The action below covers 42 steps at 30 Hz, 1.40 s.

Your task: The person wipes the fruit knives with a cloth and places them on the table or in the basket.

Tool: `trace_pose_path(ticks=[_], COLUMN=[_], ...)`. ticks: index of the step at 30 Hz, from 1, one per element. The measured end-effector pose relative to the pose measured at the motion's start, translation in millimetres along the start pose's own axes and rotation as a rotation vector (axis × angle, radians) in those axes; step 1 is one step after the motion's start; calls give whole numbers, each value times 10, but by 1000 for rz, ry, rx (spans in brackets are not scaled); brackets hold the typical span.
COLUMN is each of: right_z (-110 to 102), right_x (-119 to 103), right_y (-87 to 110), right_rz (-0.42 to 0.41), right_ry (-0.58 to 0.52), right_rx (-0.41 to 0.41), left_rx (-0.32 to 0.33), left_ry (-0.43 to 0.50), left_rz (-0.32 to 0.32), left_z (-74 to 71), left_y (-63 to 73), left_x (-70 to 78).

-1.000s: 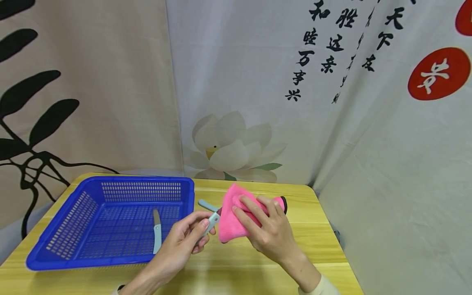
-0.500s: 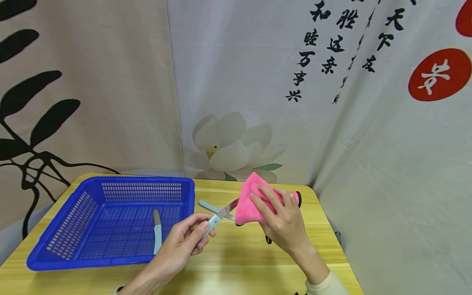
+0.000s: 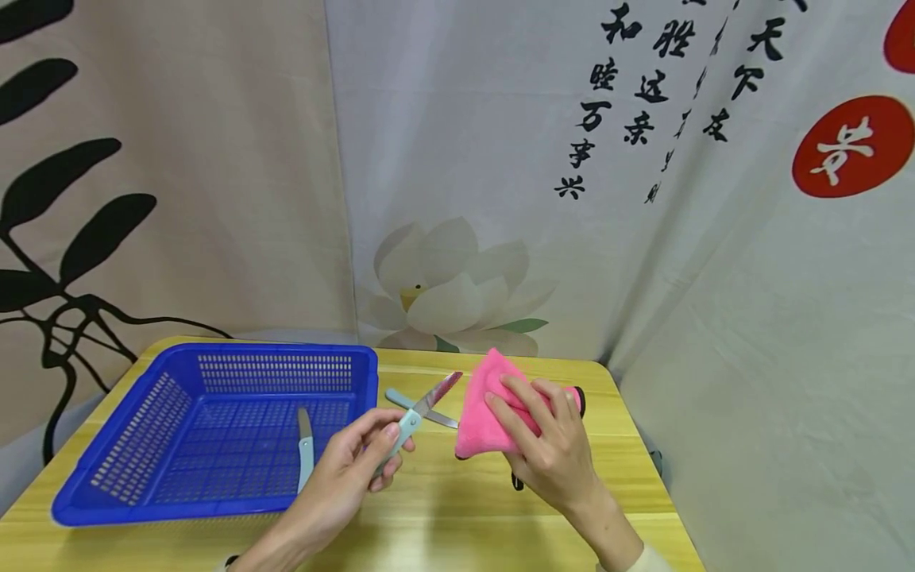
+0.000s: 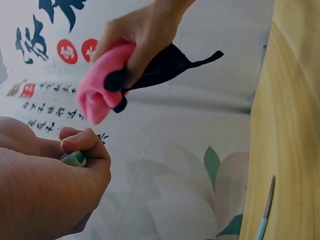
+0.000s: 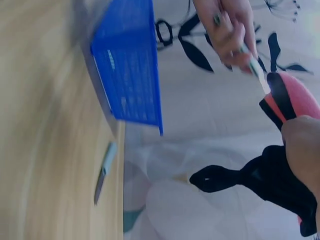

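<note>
A left hand (image 3: 356, 461) with a mint-handled metal knife (image 3: 409, 423); a right hand (image 3: 549, 445) with a plush pink, black-edged cloth (image 3: 486, 417).
From where I stand, both are raised over the middle of the yellow wood-grain desk (image 3: 457, 524): the left grip is wrapped snugly round the smooth handle, presumably to keep fingers off the blade, which points away, streaked reddish, stain or reflection I can't tell. The right grip is clamped over the soft cloth, just beside the tip, probably bunched as padding. Along the desk's left side sits a slotted blue plastic basket (image 3: 286, 351), a slim pale-blue-handled knife (image 3: 306, 461) inside it, near its right wall. Farther off, towards the desk's far edge, a grey-blue-handled knife (image 3: 403, 397) lies flat. Beyond hangs a pale printed fabric curtain (image 3: 465, 143).
</note>
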State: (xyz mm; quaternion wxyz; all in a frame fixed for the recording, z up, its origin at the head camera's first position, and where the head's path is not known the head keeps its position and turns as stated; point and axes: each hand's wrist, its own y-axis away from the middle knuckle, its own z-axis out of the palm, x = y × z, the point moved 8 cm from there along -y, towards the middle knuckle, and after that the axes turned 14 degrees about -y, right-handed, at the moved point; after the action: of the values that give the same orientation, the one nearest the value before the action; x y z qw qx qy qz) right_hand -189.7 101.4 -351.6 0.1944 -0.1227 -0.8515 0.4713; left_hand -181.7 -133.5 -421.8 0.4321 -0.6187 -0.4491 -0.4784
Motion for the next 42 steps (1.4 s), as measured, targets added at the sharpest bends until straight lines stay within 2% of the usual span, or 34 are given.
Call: trace_pose_path(ticks=[6, 11, 14, 18, 26, 36, 42], right_z=[117, 222, 249, 254, 231, 181, 156], right_x=[-376, -542, -549, -518, -415, -115, 85], right_y=[-150, -195, -201, -211, -216, -169, -82], right_rz=[-174, -235, -229, -211, -161, -77, -16], right_ry=[-67, -81, -73, -57, -25, -4, -3], right_rx=[4, -47, -55, -51, -53, -62, -102], left_rx=[-21, -46, -52, -51, -34, -43, -39], left_ry=[5, 7, 8, -1, -32, -76, -78], left_rz=[-5, 40, 67, 72, 21, 26, 11], left_z=[32, 56, 59, 59, 47, 39, 32], left_y=[-12, 0, 8, 9, 3, 7, 19], left_x=[8, 21, 29, 33, 19, 31, 21])
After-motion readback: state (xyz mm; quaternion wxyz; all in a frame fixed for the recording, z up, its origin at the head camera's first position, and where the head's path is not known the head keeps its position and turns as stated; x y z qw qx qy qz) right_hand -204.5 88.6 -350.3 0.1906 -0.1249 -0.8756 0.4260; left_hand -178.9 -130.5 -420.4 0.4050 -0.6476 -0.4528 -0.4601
